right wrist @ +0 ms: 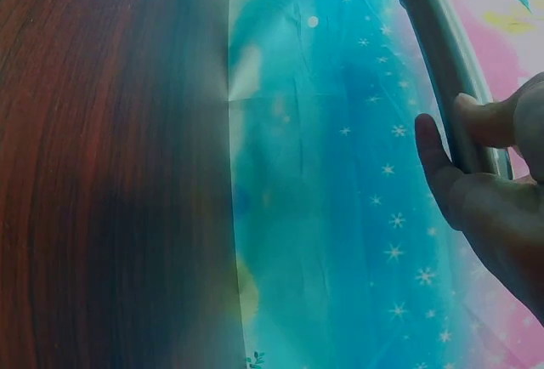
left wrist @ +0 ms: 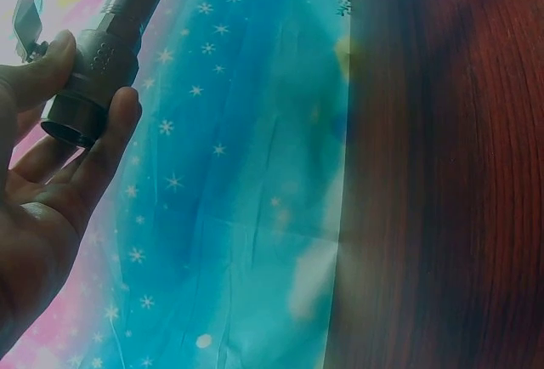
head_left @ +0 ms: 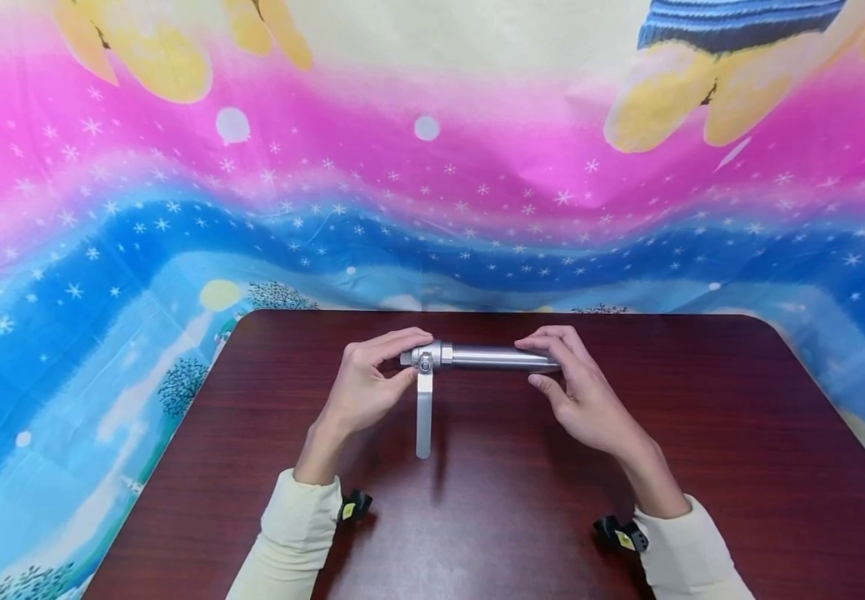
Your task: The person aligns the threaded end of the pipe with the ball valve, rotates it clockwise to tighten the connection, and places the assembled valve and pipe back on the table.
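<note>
Between the two hands a metal ball valve (head_left: 427, 357) is joined to a straight steel pipe (head_left: 496, 358), held level above the table. My left hand (head_left: 365, 379) grips the valve body, thumb on the near side and fingers on the far side. In the left wrist view the valve's open round end (left wrist: 72, 122) shows between thumb and fingers. The flat lever handle (head_left: 423, 417) points toward me in the head view. My right hand (head_left: 578, 392) holds the pipe near its far right end, and the thumb presses the pipe (right wrist: 442, 54) in the right wrist view.
Under the hands is a dark red-brown wooden table (head_left: 492, 517) with rounded back corners. A printed cloth (head_left: 432, 192) with snowflakes hangs behind it and along its sides. Black wrist cameras (head_left: 620, 533) sit by both cream sleeves.
</note>
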Motion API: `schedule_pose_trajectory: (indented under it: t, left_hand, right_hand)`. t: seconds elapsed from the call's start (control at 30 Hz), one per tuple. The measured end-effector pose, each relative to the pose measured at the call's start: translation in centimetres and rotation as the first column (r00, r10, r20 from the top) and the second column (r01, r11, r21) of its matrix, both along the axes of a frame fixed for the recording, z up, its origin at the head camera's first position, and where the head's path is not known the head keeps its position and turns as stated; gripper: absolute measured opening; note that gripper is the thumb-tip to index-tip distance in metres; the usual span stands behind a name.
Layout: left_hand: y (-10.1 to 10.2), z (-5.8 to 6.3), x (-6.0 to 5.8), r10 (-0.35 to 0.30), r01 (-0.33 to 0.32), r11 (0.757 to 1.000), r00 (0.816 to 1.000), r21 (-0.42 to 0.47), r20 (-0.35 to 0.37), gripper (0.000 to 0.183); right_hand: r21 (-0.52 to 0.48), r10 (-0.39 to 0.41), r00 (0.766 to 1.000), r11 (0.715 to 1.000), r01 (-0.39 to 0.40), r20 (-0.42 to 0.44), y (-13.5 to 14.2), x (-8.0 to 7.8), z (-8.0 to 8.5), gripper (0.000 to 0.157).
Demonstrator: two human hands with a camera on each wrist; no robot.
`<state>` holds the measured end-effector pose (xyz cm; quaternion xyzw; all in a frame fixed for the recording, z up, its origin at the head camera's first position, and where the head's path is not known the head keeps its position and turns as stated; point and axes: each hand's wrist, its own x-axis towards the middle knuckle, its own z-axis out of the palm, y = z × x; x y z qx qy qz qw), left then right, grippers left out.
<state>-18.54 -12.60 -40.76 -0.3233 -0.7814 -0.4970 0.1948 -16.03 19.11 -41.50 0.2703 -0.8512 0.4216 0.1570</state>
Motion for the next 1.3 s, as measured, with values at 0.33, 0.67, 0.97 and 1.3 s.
schedule_pose_trajectory:
  t: [0.33, 0.67, 0.97, 1.3]
  left_hand:
    - [-0.09, -0.01, 0.00, -0.003, 0.003, 1.000, 1.000, 0.001, -0.008, 0.050]
    - [-0.21, -0.05, -0.15, -0.010, 0.010, 1.000, 1.000, 0.003, -0.016, 0.050]
    - [-0.15, -0.02, -0.10, -0.015, 0.015, 1.000, 1.000, 0.002, -0.021, 0.051]
    - [0.00, 0.07, -0.03, -0.014, 0.014, 1.000, 1.000, 0.003, -0.015, 0.051]
  right_hand:
    - [0.004, -0.026, 0.999, 1.000, 0.026, -0.020, 0.04, -0.03, 0.05, 0.053]
    - [-0.012, 0.006, 1.000, 1.000, -0.006, -0.015, 0.20, -0.16, 0.06, 0.047]
    - [-0.034, 0.011, 1.000, 0.999, -0.011, 0.020, 0.09, -0.15, 0.02, 0.044]
    - [0.015, -0.056, 0.998, 0.998, 0.057, -0.033, -0.24, -0.05, 0.08, 0.050]
